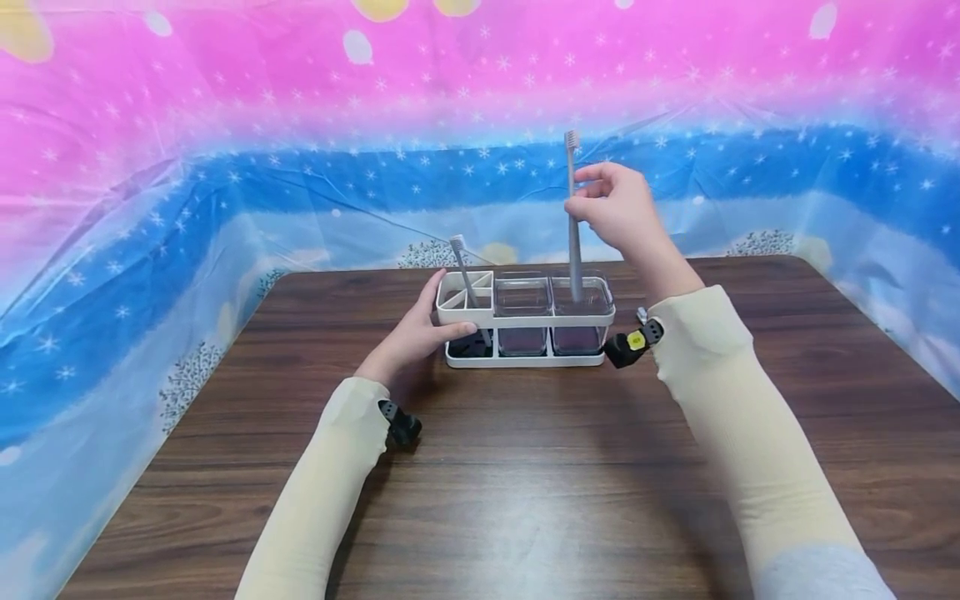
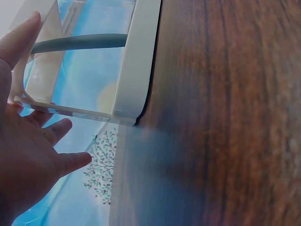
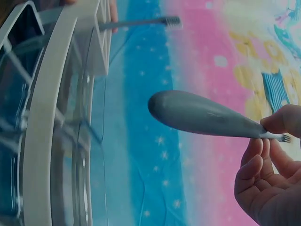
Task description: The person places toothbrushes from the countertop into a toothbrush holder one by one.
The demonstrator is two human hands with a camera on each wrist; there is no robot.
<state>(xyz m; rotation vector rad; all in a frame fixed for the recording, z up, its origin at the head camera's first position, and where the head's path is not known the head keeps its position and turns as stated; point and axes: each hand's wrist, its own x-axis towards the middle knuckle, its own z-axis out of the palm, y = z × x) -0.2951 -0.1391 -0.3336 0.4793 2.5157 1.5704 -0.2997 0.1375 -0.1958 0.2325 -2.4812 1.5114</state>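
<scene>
A white two-tier toothbrush holder (image 1: 525,320) stands on the table. At its left end my left hand (image 1: 416,333) grips the frame, thumb at the front and fingers round the side. One grey toothbrush (image 1: 462,267) leans in the divided left section, bristles up. My right hand (image 1: 618,204) pinches another grey toothbrush (image 1: 572,175) between thumb and fingertips, upright with its bristles at the top. In the right wrist view that brush's rounded handle end (image 3: 160,106) hangs free of the holder. Two clear cups (image 1: 522,297) sit side by side in the holder's middle and right sections.
The dark wooden table (image 1: 510,483) spreads around the holder. Beside the right wrist lies a small pale thing (image 1: 642,315), mostly hidden by the sleeve and wrist camera. A pink and blue patterned cloth (image 1: 300,183) hangs behind the table and along its sides.
</scene>
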